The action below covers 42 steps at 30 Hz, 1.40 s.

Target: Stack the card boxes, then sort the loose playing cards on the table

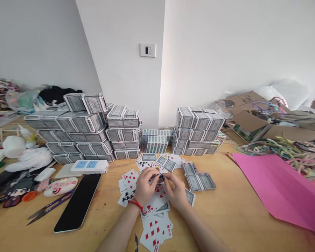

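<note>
My left hand [146,187], with a red cord bracelet at its wrist, is closed in a pinch at the middle of the table. Opposite it, my right hand [176,190] pinches too, and the fingertips of both meet at a small dark piece [161,177] whose kind I cannot make out. Beneath and around the hands lie loose playing cards [151,231], some face up, some showing grey patterned backs. Just right of my right hand is an L-shaped piece made of joined cards [198,178].
Stacked blocks built of cards [86,131] stand at the left, with another stack [195,133] right of centre. A black phone [78,203], scissors [51,207] and a power strip [89,166] lie on the left. Pink paper [280,187] and yarn [286,152] are at right.
</note>
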{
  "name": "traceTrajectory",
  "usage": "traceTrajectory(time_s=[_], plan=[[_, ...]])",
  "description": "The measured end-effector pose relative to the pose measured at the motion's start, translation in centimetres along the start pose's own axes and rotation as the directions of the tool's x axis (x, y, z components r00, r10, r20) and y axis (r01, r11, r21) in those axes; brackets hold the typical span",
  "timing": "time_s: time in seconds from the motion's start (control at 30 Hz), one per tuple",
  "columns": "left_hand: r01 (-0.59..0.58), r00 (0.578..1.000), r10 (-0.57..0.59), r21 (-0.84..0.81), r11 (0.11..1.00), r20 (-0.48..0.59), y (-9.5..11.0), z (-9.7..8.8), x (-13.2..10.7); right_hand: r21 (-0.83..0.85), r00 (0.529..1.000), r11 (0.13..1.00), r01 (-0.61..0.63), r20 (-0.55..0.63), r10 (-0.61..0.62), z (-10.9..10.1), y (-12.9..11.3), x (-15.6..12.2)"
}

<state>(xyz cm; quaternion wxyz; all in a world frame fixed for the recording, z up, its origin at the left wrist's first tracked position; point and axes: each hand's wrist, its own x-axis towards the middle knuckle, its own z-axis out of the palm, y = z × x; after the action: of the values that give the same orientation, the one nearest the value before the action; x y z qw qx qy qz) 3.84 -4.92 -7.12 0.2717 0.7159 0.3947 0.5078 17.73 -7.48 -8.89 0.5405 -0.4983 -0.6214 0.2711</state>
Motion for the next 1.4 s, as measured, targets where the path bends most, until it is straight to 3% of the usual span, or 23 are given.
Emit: traceTrajectory(time_s=[0.23, 0.5, 0.63, 0.73, 0.97, 1.1, 1.3, 1.4], plan=[[-0.232, 0.970, 0.245, 0.290, 0.929, -0.007, -0.8, 0.9, -0.6, -0.135, 0.996, 0.988, 0.074, -0.041, -0.080, 0.1, 0.0, -0.1], [-0.257, 0.959, 0.282, 0.405, 0.877, -0.002, -0.9, 0.9, -0.9, -0.141, 0.998, 0.990, 0.025, -0.051, -0.033, 0.3, 0.0, 0.0], [-0.180, 0.968, 0.240, 0.455, 0.872, -0.078, -0.4, 1.5, -1.2, -0.216, 0.993, 0.976, 0.010, -0.115, -0.036, 0.5, -0.3, -0.1], [-0.152, 0.974, 0.210, 0.450, 0.880, -0.083, -0.2, 1.8, -1.3, -0.187, 0.996, 0.982, -0.008, -0.087, -0.009, 0.4, -0.4, 0.0], [0.003, 0.998, 0.010, 0.195, 0.981, -0.066, 0.1, 0.9, -1.1, -0.075, 1.000, 0.997, -0.016, 0.012, 0.017, -0.2, -0.2, 0.3], [0.109, 0.991, -0.105, 0.054, 0.993, -0.084, 0.2, 0.6, -0.9, 0.000, 0.996, 0.998, -0.062, 0.066, 0.061, -0.2, -0.1, 0.3], [0.162, 0.986, -0.161, 0.028, 0.986, -0.041, -0.2, 1.1, -0.8, 0.152, 0.984, 0.975, -0.163, 0.090, 0.151, 0.2, 0.9, 0.6], [0.184, 0.982, -0.183, 0.046, 0.982, -0.037, -0.5, 1.3, -0.8, 0.153, 0.981, 0.973, -0.174, 0.118, 0.157, 0.2, 1.2, 0.7]])
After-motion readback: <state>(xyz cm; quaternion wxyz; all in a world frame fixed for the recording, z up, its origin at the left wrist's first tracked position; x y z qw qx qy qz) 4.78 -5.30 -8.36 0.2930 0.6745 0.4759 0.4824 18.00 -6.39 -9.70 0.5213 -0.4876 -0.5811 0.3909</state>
